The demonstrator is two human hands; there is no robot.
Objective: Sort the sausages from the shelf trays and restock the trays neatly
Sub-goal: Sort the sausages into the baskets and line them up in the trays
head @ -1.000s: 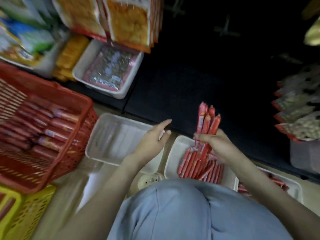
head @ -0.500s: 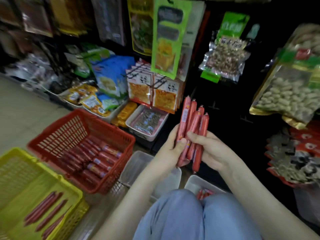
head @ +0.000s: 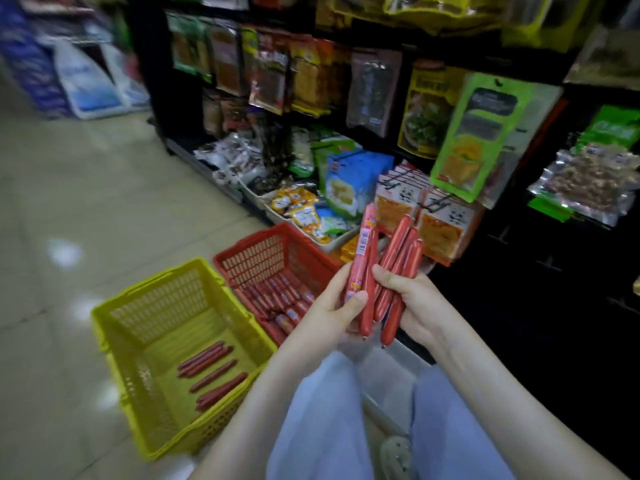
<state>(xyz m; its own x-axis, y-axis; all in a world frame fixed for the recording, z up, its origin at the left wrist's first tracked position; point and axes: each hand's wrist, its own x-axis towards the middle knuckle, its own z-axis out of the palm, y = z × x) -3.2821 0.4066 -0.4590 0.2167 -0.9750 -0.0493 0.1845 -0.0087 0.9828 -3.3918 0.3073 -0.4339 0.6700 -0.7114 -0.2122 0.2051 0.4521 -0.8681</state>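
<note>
At far left we see the pale tiled floor [head: 69, 202], and on it a yellow basket [head: 156, 306] holding a few dark red sausages [head: 213, 375]. These lie flat and roughly parallel, their long axes running from lower left to upper right. Just beside it, touching or nearly so, stands a red basket [head: 256, 258] with a layer of labelled sausages [head: 277, 296] packed side by side along its bottom. Right of that come our two hands, held close together above the knees in light blue trousers [head: 322, 410]. The left hand [head: 329, 317] is curled round a barcode-labelled sausage [head: 360, 258], its thumb pressed across the lower end; the sausage stands nearly upright with its tip leaning slightly right. The right hand [head: 415, 303] grips a bundle of plain red sausages [head: 398, 265], which fan upward and to the right, their lower ends hanging below the fingers. The two lots touch where the hands meet. Under the hands, between the knees, part of a white tray [head: 388, 372] shows. Behind the raised tips hang panda-printed snack packets [head: 440, 230] on the black shelf [head: 519, 306], with a green-edged packet [head: 478, 133] above them and more blurred bags further right.
</note>
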